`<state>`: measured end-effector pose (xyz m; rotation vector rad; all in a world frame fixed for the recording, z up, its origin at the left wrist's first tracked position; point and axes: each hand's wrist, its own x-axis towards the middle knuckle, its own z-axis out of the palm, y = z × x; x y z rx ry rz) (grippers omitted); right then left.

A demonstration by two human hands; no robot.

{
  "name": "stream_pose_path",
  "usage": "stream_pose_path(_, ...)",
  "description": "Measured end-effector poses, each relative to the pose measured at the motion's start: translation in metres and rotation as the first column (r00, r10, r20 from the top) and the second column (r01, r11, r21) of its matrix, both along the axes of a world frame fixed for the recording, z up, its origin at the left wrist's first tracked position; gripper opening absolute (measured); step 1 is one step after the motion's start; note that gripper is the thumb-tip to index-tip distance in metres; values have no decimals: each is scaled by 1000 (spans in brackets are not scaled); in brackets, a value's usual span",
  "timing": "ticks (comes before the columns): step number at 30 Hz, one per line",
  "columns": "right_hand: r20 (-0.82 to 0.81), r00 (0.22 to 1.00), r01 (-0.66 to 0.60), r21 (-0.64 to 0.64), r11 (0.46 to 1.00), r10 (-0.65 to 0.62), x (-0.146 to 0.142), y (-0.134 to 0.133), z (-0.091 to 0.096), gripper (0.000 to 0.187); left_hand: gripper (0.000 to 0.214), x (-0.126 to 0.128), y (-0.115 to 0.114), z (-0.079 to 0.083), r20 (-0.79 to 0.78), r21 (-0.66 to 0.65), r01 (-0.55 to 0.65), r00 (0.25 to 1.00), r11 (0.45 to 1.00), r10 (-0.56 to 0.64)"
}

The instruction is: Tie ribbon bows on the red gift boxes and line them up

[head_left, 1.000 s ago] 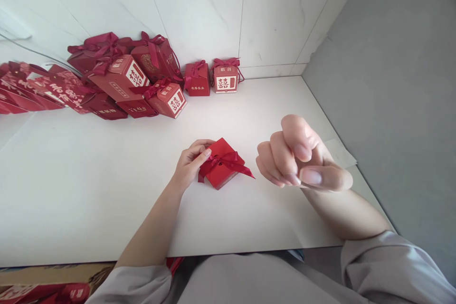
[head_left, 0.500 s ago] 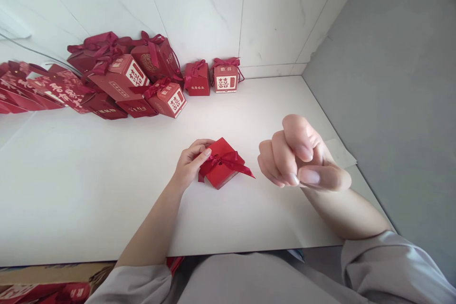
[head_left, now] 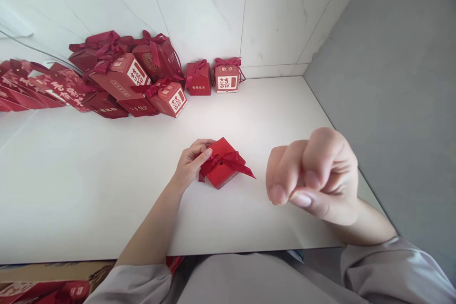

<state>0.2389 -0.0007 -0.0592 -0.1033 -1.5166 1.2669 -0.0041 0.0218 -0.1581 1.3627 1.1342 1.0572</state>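
Observation:
My left hand [head_left: 194, 159] is closed on a small red gift box [head_left: 223, 173] lying on the white tabletop [head_left: 228, 218]. Its thumb presses on the lid, and the fingers wrap round the far left side. A dark red ribbon [head_left: 228, 159] is tied in a bow on top of the box, one tail reaching out to the right. My right hand [head_left: 313, 175] is raised above the table, right of the box and close to the camera. Its fingers curl into a fist, thumb against the fingertips, and nothing shows between them. It does not touch the box.
Several red gift boxes [head_left: 121, 80] with ribbons are piled at the back left. Two more, a plain red box [head_left: 198, 83] and a white-labelled box [head_left: 227, 80], stand by the marble wall. Grey panel [head_left: 409, 104] borders the right. An open carton [head_left: 53, 273] is below the front edge.
My right hand has moved slightly down and to the right, and nearer the camera, its fingers curled more tightly. My left hand and the gift box stay in place.

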Motion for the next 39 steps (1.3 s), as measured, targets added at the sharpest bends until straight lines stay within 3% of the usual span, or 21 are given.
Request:
stream_pose_path(5, -30, 1000, 5, 54, 999, -4, -1, -3, 2, 24, 47, -1, 1, -1, -7, 10, -5, 1000, 1000, 5)
stream_pose_path(16, -42, 999, -31, 4, 1000, 31, 0, -4, 2, 24, 46, 0, 0, -1, 16, 6, 3, 1000, 1000, -3)
stream_pose_path(29, 14, 1000, 0, 116, 993, -1, 2, 1, 3, 24, 45, 0, 1, 0, 16, 3, 4, 1000, 1000, -4)
stream_pose_path(39, 24, 1000, -7, 88, 996, 5, 4, 0, 5, 24, 45, -1, 1, -1, 27, 1, 7, 1000, 1000, -7)
